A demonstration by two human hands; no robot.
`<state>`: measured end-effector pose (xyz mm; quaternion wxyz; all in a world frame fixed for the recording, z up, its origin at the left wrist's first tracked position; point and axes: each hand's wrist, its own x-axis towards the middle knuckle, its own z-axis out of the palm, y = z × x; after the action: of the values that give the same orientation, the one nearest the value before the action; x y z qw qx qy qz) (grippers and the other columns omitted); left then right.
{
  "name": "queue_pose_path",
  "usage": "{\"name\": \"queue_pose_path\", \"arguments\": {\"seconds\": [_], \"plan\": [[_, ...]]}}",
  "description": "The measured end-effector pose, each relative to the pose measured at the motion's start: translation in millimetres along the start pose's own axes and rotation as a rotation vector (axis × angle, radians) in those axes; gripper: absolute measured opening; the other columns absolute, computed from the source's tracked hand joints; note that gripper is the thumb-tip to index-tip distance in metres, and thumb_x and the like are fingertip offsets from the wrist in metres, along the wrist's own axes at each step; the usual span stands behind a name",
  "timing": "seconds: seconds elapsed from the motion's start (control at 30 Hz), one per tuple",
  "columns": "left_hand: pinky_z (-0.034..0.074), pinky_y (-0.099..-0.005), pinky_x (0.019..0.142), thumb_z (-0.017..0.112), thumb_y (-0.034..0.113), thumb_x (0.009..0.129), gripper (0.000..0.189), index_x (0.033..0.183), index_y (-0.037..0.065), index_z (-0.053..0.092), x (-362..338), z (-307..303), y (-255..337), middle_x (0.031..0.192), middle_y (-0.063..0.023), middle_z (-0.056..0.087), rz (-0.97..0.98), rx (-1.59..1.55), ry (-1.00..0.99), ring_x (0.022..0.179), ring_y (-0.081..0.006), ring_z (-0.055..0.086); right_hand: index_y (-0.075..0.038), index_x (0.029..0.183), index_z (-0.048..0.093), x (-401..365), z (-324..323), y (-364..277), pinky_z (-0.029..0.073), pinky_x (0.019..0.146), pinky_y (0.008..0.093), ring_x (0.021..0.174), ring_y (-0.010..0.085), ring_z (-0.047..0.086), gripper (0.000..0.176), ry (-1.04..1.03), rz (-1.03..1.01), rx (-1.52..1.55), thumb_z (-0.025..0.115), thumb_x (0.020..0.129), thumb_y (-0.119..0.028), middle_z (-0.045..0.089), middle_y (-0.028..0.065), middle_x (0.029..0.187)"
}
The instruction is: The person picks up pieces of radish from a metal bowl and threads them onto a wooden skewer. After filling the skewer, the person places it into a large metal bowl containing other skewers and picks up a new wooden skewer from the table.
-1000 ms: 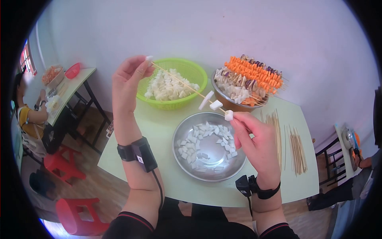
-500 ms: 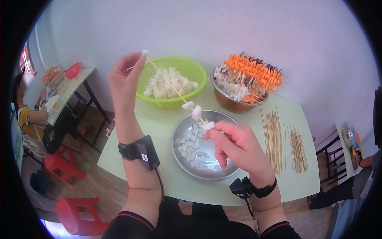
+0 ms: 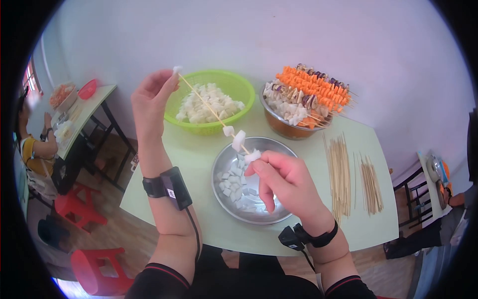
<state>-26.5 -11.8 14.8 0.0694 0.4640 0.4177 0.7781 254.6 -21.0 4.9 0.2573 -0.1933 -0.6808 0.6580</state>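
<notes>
A thin bamboo skewer [image 3: 202, 98] slants down from my left hand to my right hand. My left hand [image 3: 155, 94] pinches its upper end, where a small white cube [image 3: 178, 70] shows at the fingertips. At the lower end, my right hand [image 3: 284, 182] has thumb and fingers closed on the skewer beside a white food piece [image 3: 252, 156]. Two more white chunks [image 3: 239, 140] are threaded just above that. Below the right hand sits a steel bowl [image 3: 219, 202] with loose white cubes [image 3: 234, 184]. Which end of the skewer is pointed cannot be made out.
A green plastic basket [image 3: 244, 84] of white chunks stands at the back left. Beside it, a metal bowl [image 3: 284, 127] holds finished orange, purple and white skewers [image 3: 313, 89]. Bare bamboo sticks [image 3: 339, 174] lie at right. Red stools [image 3: 99, 269] and other people flank the table.
The view has shifted slightly. Both hands still hold the skewer at its two ends, and the threaded white pieces keep nearly the same places along it.
</notes>
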Motion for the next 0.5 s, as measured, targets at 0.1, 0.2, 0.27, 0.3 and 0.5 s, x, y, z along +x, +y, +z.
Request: {"name": "queue_pose_path", "arguments": {"seconds": [0.1, 0.2, 0.27, 0.3, 0.5], "plan": [[0.047, -0.0233, 0.078, 0.069, 0.006, 0.081, 0.021, 0.099, -0.002, 0.064, -1.6, -4.5, 0.0, 0.09, -0.0068, 0.066, -0.032, 0.024, -0.129, 0.081, -0.0115, 0.061, 0.0, 0.092, 0.056, 3.6, 3.1, 10.1, 0.035, 0.042, 0.027, 0.042, 0.0111, 0.051, 0.016, 0.186, -0.219, -0.509, 0.048, 0.094, -0.014, 0.049, 0.0062, 0.05], [0.048, -0.0234, 0.077, 0.069, 0.006, 0.081, 0.019, 0.098, -0.003, 0.064, -3.6, 3.7, 4.1, 0.089, -0.0069, 0.066, -0.049, 0.063, -0.137, 0.081, -0.0116, 0.062, 0.0, 0.092, 0.057, 6.5, 5.2, 17.2, 0.034, 0.043, 0.0284, 0.044, 0.0122, 0.05, 0.014, 0.275, -0.434, -0.757, 0.05, 0.093, -0.012, 0.047, 0.008, 0.052], [0.048, -0.0233, 0.077, 0.068, 0.005, 0.081, 0.019, 0.098, -0.003, 0.064, -3.6, 3.2, 2.3, 0.089, -0.0071, 0.066, -0.06, 0.061, -0.147, 0.081, -0.0116, 0.062, 0.0, 0.091, 0.057, 5.7, 6.3, 16.0, 0.034, 0.043, 0.0275, 0.044, 0.0111, 0.047, 0.016, 0.246, -0.359, -0.576, 0.049, 0.094, -0.013, 0.047, 0.0061, 0.052], [0.048, -0.0233, 0.076, 0.068, 0.005, 0.081, 0.019, 0.098, -0.003, 0.064, -3.3, 3.3, 1.3, 0.089, -0.0072, 0.066, -0.068, 0.058, -0.156, 0.081, -0.0116, 0.062, 0.0, 0.091, 0.057, 4.2, 6.3, 13.2, 0.034, 0.043, 0.0275, 0.044, 0.0111, 0.047, 0.016, 0.247, -0.36, -0.576, 0.049, 0.094, -0.013, 0.047, 0.0061, 0.052], [0.049, -0.0233, 0.075, 0.067, 0.005, 0.082, 0.017, 0.097, -0.003, 0.064, -9.0, 24.3, 2.0, 0.09, -0.0065, 0.065, -0.078, 0.053, -0.232, 0.08, -0.0114, 0.061, 0.001, 0.09, 0.056, 2.7, 4.4, 1.9, 0.032, 0.042, 0.0248, 0.044, 0.0054, 0.044, 0.02, 0.187, -0.127, -0.297, 0.046, 0.095, -0.016, 0.047, 0.0016, 0.051]]}}
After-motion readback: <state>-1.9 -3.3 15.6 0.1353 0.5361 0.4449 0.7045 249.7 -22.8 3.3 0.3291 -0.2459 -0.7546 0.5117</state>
